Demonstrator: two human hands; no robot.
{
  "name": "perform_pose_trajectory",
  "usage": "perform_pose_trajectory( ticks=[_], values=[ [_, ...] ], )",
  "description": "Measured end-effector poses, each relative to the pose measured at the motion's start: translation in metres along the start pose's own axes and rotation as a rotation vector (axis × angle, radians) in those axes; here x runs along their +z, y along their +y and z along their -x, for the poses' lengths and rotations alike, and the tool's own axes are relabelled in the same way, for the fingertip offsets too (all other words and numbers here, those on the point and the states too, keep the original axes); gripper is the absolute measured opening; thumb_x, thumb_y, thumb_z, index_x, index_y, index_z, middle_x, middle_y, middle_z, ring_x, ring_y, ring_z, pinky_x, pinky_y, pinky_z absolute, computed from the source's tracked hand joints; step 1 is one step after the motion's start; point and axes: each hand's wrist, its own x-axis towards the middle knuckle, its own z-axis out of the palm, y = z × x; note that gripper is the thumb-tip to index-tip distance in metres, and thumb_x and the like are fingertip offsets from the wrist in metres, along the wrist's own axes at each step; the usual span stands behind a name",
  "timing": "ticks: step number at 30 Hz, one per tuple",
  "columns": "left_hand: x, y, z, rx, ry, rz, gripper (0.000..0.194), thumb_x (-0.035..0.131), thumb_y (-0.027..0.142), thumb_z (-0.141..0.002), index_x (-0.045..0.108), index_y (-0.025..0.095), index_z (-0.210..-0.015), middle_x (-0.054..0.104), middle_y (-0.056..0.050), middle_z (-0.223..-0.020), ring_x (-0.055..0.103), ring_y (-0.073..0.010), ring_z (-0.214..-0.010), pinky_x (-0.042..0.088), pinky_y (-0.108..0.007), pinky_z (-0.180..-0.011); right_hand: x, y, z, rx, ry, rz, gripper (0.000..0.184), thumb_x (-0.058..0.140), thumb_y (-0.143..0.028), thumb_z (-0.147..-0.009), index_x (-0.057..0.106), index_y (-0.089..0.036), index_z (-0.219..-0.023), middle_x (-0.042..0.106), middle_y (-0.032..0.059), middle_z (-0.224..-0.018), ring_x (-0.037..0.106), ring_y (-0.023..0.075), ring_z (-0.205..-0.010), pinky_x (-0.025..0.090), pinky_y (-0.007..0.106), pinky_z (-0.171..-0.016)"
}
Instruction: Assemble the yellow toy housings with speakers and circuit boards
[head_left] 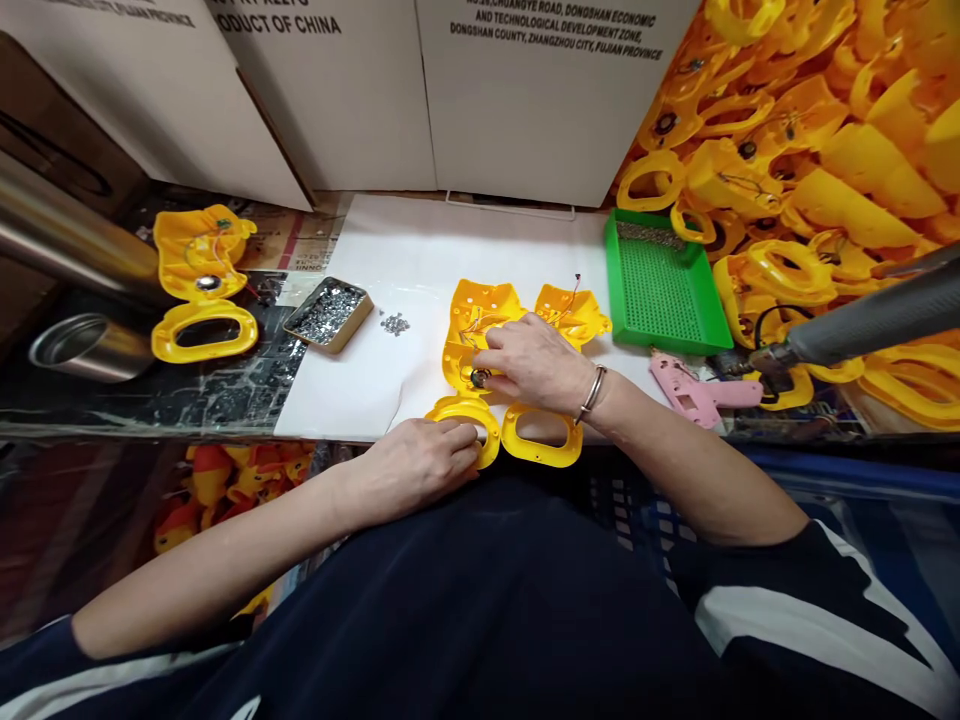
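A yellow plastic shell half with an oval ring handle lies on the white sheet, its hollow side up, with thin wires and a black round part inside. My left hand is closed around the ring end of this shell. Over the shell's right side is my right hand, its fingers bent together beside the wires and the round part; whatever is between the fingertips is hidden. A second yellow shell half, with a wire sticking up, lies partly under my right hand, and its ring shows below the wrist.
A small box of metal screws stands left, beside a loose pile of screws. A green basket and a pink glue gun are right. Yellow shells heap beyond; another shell and a steel cup lie far left.
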Motion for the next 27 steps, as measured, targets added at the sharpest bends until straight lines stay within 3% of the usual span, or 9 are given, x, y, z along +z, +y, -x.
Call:
perform_pose_trajectory(
  ticks=[3, 6, 9, 12, 15, 18, 22, 24, 27],
  values=[
    [-0.005, -0.006, -0.002, -0.074, 0.131, 0.248, 0.022, 0.05, 0.037, -0.099, 0.062, 0.018, -0.097, 0.065, -0.005, -0.091, 0.062, -0.0136, -0.072, 0.05, -0.025, -0.063, 0.001, 0.001, 0.001, 0.034, 0.069, -0.134, 0.012, 0.06, -0.024, -0.091, 0.067, -0.017, -0.098, 0.068, 0.0064, -0.098, 0.055, 0.0181, -0.087, 0.027, 0.03, -0.074],
    [-0.013, -0.017, -0.01, -0.333, 0.449, 0.485, 0.017, 0.059, 0.036, -0.094, 0.058, 0.019, -0.098, 0.061, -0.001, -0.083, 0.057, -0.0098, -0.064, 0.049, -0.022, -0.058, 0.002, 0.001, 0.006, 0.108, 0.183, -0.227, 0.009, 0.057, -0.02, -0.09, 0.064, -0.016, -0.092, 0.068, 0.0044, -0.089, 0.055, 0.0164, -0.082, 0.03, 0.029, -0.074],
    [-0.017, -0.029, -0.023, -0.461, 0.625, 0.536, 0.033, 0.065, 0.03, -0.088, 0.054, 0.019, -0.117, 0.06, -0.009, -0.116, 0.057, -0.0077, -0.066, 0.053, -0.022, -0.057, 0.001, 0.0, 0.013, 0.205, 0.299, -0.244, 0.01, 0.054, -0.019, -0.088, 0.063, -0.016, -0.092, 0.068, 0.002, -0.08, 0.054, 0.0144, -0.072, 0.032, 0.028, -0.071],
    [-0.015, -0.039, -0.037, -0.306, 0.595, 0.52, 0.054, 0.064, 0.023, -0.086, 0.046, 0.022, -0.137, 0.054, -0.013, -0.138, 0.055, -0.0058, -0.065, 0.054, -0.023, -0.06, 0.0, 0.001, 0.018, 0.164, 0.414, -0.203, 0.012, 0.053, -0.022, -0.091, 0.064, -0.017, -0.092, 0.07, 0.0007, -0.078, 0.058, 0.0143, -0.072, 0.035, 0.03, -0.077],
    [-0.009, -0.046, -0.049, -0.261, 0.591, 0.527, 0.041, 0.062, 0.022, -0.088, 0.057, 0.019, -0.129, 0.071, -0.007, -0.109, 0.053, -0.0069, -0.061, 0.049, -0.022, -0.059, 0.002, 0.003, 0.023, 0.068, 0.55, -0.063, 0.016, 0.05, -0.024, -0.096, 0.065, -0.018, -0.093, 0.074, 0.0007, -0.083, 0.062, 0.0147, -0.077, 0.036, 0.033, -0.082],
    [-0.008, -0.048, -0.057, -0.375, 0.58, 0.577, 0.016, 0.062, 0.028, -0.089, 0.07, 0.016, -0.095, 0.07, -0.002, -0.077, 0.053, -0.0089, -0.059, 0.044, -0.023, -0.058, 0.006, 0.004, 0.029, 0.027, 0.693, 0.151, 0.017, 0.049, -0.021, -0.098, 0.065, -0.018, -0.093, 0.075, 0.0014, -0.09, 0.062, 0.0137, -0.077, 0.039, 0.032, -0.079],
    [-0.019, -0.047, -0.058, -0.415, 0.395, 0.967, 0.023, 0.064, 0.037, -0.088, 0.071, 0.015, -0.083, 0.061, 0.0, -0.066, 0.05, -0.0086, -0.057, 0.04, -0.021, -0.052, 0.015, 0.004, 0.036, -0.029, 0.81, 0.299, 0.013, 0.052, -0.015, -0.096, 0.065, -0.018, -0.092, 0.076, 0.0022, -0.101, 0.061, 0.0137, -0.077, 0.044, 0.031, -0.077],
    [-0.024, -0.048, -0.055, -0.461, 0.336, 1.136, 0.025, 0.065, 0.04, -0.087, 0.071, 0.016, -0.084, 0.055, 0.003, -0.059, 0.046, -0.0074, -0.052, 0.037, -0.02, -0.049, 0.019, 0.003, 0.037, -0.046, 0.801, 0.243, 0.014, 0.052, -0.015, -0.096, 0.065, -0.018, -0.092, 0.075, 0.0043, -0.105, 0.063, 0.0145, -0.081, 0.047, 0.032, -0.077],
    [-0.025, -0.051, -0.053, -0.541, 0.351, 1.23, 0.024, 0.068, 0.039, -0.086, 0.072, 0.015, -0.083, 0.051, 0.004, -0.056, 0.043, -0.0064, -0.049, 0.034, -0.019, -0.046, 0.022, 0.0, 0.035, -0.028, 0.745, -0.085, 0.015, 0.05, -0.02, -0.098, 0.065, -0.018, -0.1, 0.073, 0.0065, -0.108, 0.066, 0.0147, -0.095, 0.053, 0.03, -0.082]
  ],
)
